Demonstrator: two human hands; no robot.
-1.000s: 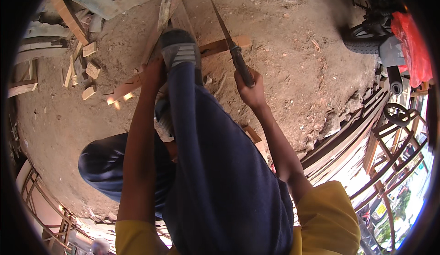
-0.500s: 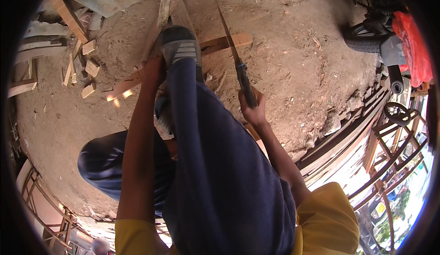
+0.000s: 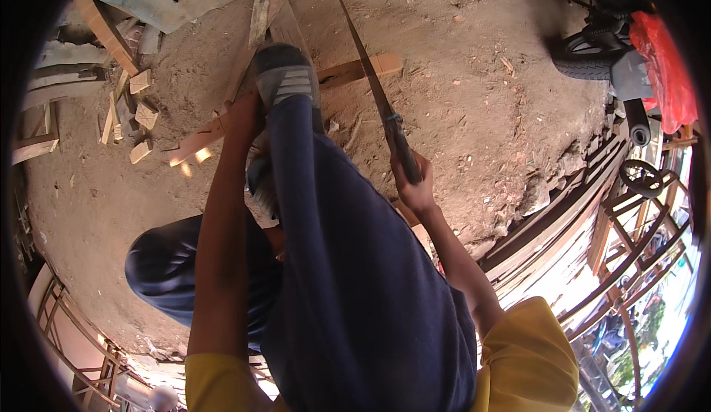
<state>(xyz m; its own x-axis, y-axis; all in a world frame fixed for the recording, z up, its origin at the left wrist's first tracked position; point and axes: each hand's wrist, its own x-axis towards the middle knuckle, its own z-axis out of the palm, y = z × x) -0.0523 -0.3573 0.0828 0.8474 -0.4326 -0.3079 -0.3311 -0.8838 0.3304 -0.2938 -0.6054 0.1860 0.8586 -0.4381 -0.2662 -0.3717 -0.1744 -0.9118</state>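
A handsaw [image 3: 368, 70] with a dark handle is gripped in my right hand [image 3: 415, 186]. Its long blade points away from me and crosses near the right end of a reddish-brown wooden plank [image 3: 201, 139]. That plank lies slantwise low over the dirt, rising toward the right. My left hand [image 3: 243, 118] is closed on the plank, left of my shoe [image 3: 286, 79]; some of its fingers are hidden. The shoe presses down over the plank's middle and covers part of it. Whether the teeth touch the wood, I cannot tell.
Several short wood offcuts [image 3: 146, 114] lie at the left, beside a longer timber [image 3: 109, 34]. More boards [image 3: 289, 23] extend beyond my shoe. On the right are a wheel [image 3: 581, 57], a red plastic bag [image 3: 663, 71] and stacked planks [image 3: 552, 216].
My right hand has come slightly nearer to me and to the right, drawing the saw with it. My left hand and the plank stay almost in place.
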